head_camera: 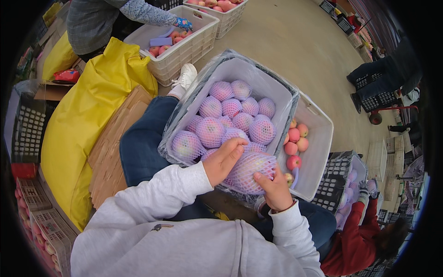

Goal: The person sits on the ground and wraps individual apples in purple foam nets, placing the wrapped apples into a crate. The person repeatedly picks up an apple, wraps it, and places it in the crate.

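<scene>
An apple in a lilac foam net (pixel 250 173) is in my right hand (pixel 277 192), whose thumb presses on its right side. My left hand (pixel 225 161) is held along the upper left of this apple, its fingers straight; whether its palm touches the net is hidden. Just beyond my hands stands a crate lined with pale foam sheet and clear plastic film (pixel 280 79). Inside it lie several netted apples (pixel 210 132). To its right, a white plastic crate (pixel 323 138) contains bare apples (pixel 294 135) and a lilac foam piece (pixel 295 176).
At my left are a yellow sack (pixel 79 138) and stacked cardboard sheets (pixel 114 145). A gloved co-worker's hand (pixel 183 23) reaches into another white apple crate (pixel 183 52). On the right, a co-worker in red sleeves (pixel 358 221) is beside a black crate (pixel 332 180) of netted apples.
</scene>
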{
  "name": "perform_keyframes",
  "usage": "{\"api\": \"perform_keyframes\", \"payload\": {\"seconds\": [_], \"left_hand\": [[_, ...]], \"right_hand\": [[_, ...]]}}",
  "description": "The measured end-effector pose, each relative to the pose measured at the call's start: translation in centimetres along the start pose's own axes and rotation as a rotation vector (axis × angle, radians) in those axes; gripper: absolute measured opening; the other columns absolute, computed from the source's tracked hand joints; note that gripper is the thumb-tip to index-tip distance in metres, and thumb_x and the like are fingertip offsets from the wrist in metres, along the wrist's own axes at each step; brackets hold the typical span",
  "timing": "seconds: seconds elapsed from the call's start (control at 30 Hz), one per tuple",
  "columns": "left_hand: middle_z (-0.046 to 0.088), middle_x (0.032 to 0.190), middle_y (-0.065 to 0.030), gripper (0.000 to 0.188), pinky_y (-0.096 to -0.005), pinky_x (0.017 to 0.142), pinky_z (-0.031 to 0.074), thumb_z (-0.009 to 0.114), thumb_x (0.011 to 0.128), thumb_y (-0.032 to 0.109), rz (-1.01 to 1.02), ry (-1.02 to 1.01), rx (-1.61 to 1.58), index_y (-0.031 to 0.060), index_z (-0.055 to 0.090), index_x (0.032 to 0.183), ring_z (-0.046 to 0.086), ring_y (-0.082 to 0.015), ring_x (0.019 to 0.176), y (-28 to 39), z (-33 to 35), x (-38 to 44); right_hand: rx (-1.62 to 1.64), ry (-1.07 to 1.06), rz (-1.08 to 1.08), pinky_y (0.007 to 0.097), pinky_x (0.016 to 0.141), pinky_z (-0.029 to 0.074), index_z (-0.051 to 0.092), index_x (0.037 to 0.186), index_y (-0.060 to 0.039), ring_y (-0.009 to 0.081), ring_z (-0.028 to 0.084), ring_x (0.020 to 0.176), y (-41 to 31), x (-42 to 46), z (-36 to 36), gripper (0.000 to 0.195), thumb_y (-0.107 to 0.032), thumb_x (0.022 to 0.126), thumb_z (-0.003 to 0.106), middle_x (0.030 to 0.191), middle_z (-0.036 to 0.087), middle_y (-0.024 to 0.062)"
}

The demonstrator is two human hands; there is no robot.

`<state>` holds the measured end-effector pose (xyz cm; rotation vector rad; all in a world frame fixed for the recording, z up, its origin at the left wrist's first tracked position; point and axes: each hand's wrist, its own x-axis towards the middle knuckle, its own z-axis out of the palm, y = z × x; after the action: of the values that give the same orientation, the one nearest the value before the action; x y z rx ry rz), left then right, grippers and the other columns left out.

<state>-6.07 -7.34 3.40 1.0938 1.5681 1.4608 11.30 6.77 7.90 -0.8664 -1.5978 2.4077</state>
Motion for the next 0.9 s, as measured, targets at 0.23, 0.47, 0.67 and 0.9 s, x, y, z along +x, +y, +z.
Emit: {"api": "perform_keyframes", "payload": {"seconds": [0.23, 0.47, 0.67, 0.9], "left_hand": [[0.032, 0.163, -0.0204, 0.082, -0.0603, 0.123, 0.02, 0.073, 0.088, 0.018, -0.039, 0.157, 1.436, 0.0194, 0.034, 0.16, 0.024, -0.043, 0.153, -4.9, -13.1, 6.0], [0.066, 0.123, -0.0255, 0.079, -0.0486, 0.074, 0.058, 0.054, 0.1, 0.017, -0.312, -0.051, 1.092, 0.0087, 0.01, 0.165, 0.072, -0.0404, 0.089, -7.2, -16.6, 5.9], [0.071, 0.111, -0.0236, 0.073, -0.0494, 0.072, 0.057, 0.049, 0.104, 0.02, -0.236, -0.047, 1.014, 0.0074, 0.01, 0.165, 0.072, -0.04, 0.088, -7.6, -17.4, 6.1], [0.072, 0.105, -0.0224, 0.077, -0.0491, 0.069, 0.057, 0.052, 0.1, 0.017, -0.243, -0.055, 1.024, 0.0044, 0.011, 0.164, 0.072, -0.039, 0.084, -7.4, -17.7, 7.2]], "right_hand": [[-0.009, 0.102, -0.043, 0.033, 0.099, 0.051, 0.04, 0.147, 0.0011, 0.0176, 0.062, 0.115, -1.0, 13.2, -0.3, 0.069, -0.024, 0.095, 0.077, 0.13, 0.062, 0.0111], [-0.337, 0.167, -0.144, 0.0331, 0.1, 0.049, 0.036, 0.15, 0.0066, 0.0211, 0.061, 0.117, 4.9, 25.8, 5.2, 0.083, -0.034, 0.092, 0.08, 0.134, 0.06, 0.0163], [-0.402, -0.171, 0.076, 0.0347, 0.101, 0.049, 0.042, 0.147, 0.0069, 0.0225, 0.06, 0.119, 3.9, 27.0, 5.5, 0.086, -0.043, 0.089, 0.08, 0.135, 0.061, 0.0163], [-1.106, -0.495, 0.179, 0.0393, 0.096, 0.051, 0.059, 0.127, 0.0117, 0.0314, 0.065, 0.114, 1.3, 30.6, 4.9, 0.089, -0.067, 0.087, 0.071, 0.121, 0.068, 0.0231]]}}
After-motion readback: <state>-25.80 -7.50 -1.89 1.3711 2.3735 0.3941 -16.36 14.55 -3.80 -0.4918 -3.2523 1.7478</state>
